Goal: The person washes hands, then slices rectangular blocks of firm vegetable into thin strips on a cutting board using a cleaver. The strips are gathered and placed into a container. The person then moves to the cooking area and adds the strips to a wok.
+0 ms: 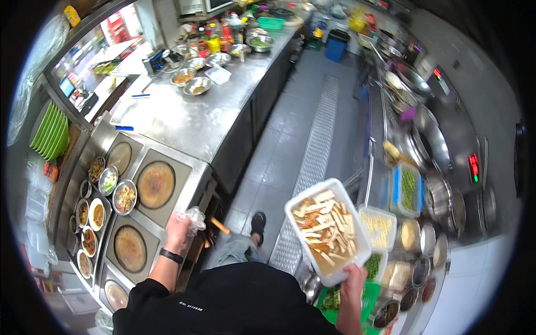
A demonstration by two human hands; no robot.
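My right hand (354, 278) grips the near rim of a white plastic tub (363, 234), which is tilted over the walkway on the right. Cut strips that look like tofu (324, 224) lie in the tub in a brownish liquid. On the left, my left hand (180, 230) is closed on a crumpled clear plastic bag or film (195, 220) at the edge of the steel cooktop (197, 180). Round hot plates (155, 184) are set in that cooktop. A steel bowl of shredded food (124, 197) stands beside them.
Small bowls of food (89, 241) stand at the far left. A steel counter (201, 121) holds bowls and bottles. On the right are a tub of chopped greens (408, 188), a tub of pale bits (377, 228), a green basket (368, 299) and woks (429, 134). A floor grate (318, 130) runs ahead.
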